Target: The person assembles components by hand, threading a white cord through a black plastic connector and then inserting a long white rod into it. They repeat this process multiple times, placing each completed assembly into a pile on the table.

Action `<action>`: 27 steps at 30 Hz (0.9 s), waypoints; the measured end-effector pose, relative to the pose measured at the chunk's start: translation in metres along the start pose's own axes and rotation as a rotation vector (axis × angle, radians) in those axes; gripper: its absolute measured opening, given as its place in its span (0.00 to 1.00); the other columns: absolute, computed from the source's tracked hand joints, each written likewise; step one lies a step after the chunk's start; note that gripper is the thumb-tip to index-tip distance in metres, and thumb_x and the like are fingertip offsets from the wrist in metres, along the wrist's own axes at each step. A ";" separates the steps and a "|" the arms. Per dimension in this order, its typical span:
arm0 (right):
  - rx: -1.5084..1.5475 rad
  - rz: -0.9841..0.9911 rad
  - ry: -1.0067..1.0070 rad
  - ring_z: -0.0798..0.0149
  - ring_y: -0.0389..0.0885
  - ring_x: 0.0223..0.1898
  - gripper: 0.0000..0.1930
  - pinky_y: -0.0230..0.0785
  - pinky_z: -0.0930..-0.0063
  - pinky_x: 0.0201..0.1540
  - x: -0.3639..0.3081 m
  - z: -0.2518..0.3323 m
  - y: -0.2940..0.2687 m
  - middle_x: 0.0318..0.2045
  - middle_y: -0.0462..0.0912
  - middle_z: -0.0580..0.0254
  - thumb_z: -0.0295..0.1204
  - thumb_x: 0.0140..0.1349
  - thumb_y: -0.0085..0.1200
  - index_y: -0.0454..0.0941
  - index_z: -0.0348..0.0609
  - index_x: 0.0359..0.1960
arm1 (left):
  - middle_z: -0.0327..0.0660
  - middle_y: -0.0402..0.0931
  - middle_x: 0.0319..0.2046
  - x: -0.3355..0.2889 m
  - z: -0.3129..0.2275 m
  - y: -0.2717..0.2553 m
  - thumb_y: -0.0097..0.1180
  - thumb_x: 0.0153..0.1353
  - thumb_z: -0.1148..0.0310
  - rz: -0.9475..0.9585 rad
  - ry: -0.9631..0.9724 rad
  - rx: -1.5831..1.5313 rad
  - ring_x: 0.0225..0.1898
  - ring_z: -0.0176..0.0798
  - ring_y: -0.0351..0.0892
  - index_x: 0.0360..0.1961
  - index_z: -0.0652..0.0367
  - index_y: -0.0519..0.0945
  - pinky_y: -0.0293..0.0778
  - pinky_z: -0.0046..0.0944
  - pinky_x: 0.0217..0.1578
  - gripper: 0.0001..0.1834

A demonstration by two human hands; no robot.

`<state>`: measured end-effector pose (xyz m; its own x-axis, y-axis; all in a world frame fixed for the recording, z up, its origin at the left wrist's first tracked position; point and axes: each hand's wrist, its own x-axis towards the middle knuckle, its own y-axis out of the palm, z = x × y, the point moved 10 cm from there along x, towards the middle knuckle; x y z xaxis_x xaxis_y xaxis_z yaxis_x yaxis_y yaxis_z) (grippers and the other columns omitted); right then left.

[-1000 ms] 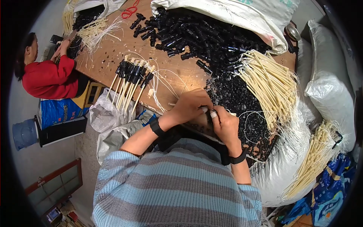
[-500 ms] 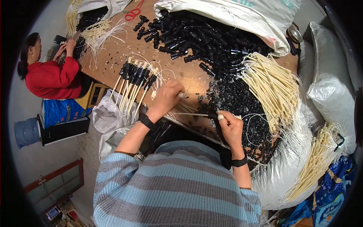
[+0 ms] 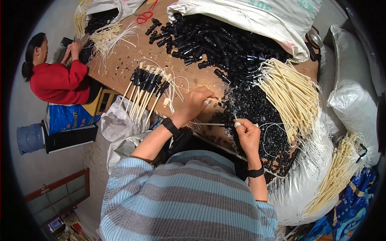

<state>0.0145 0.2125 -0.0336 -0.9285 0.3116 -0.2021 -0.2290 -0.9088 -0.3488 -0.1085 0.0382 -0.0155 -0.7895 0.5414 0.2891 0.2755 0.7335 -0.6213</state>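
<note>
My right hand is closed on a thin cream stick, which points left over the table's near edge. A dark fitting on the stick sits at my fingertips, and a white string trails right of the hand. My left hand is curled, its fingertips at the left edge of a heap of small black and clear pieces. Whatever may be between those fingers is too small to make out. Left of it, several cream sticks with black tubular fittings lie in a row, their lower ends past the table edge.
Large black tubular parts spill from a white woven sack. A bundle of cream sticks lies on the right. Red-handled scissors rest at the back. Full sacks stand far right; a co-worker in red works at left.
My left hand has moved right, toward the heap of small pieces. My right hand keeps its hold on the stick, almost in place. The co-worker's hands have shifted slightly.
</note>
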 end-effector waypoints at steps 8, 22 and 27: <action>0.022 0.010 0.025 0.85 0.55 0.20 0.05 0.47 0.84 0.22 0.003 -0.004 0.003 0.17 0.64 0.84 0.23 0.62 0.56 0.83 0.36 0.35 | 0.43 0.75 0.25 -0.005 -0.017 -0.003 0.57 0.44 0.84 -0.086 0.003 0.201 0.27 0.44 0.76 0.33 0.60 0.79 0.72 0.38 0.28 0.13; -0.062 -0.077 -0.185 0.72 0.71 0.17 0.10 0.64 0.77 0.22 0.005 0.020 0.004 0.19 0.79 0.59 0.21 0.55 0.52 0.83 0.40 0.36 | 0.39 0.77 0.30 -0.009 -0.104 0.031 0.56 0.45 0.83 0.038 0.280 -0.139 0.32 0.41 0.78 0.39 0.54 0.82 0.74 0.38 0.31 0.18; -0.413 -0.340 -0.589 0.55 0.77 0.17 0.08 0.68 0.70 0.20 -0.012 0.068 -0.001 0.22 0.81 0.60 0.25 0.55 0.58 0.82 0.44 0.37 | 0.35 0.78 0.30 -0.012 -0.047 0.036 0.54 0.49 0.85 0.109 -0.382 -0.551 0.32 0.29 0.77 0.42 0.57 0.82 0.73 0.29 0.33 0.18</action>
<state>0.0061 0.1913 0.0313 -0.8555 0.2501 0.4535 -0.5076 -0.5782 -0.6387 -0.0630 0.0774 -0.0072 -0.8516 0.5157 -0.0943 0.5242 0.8398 -0.1412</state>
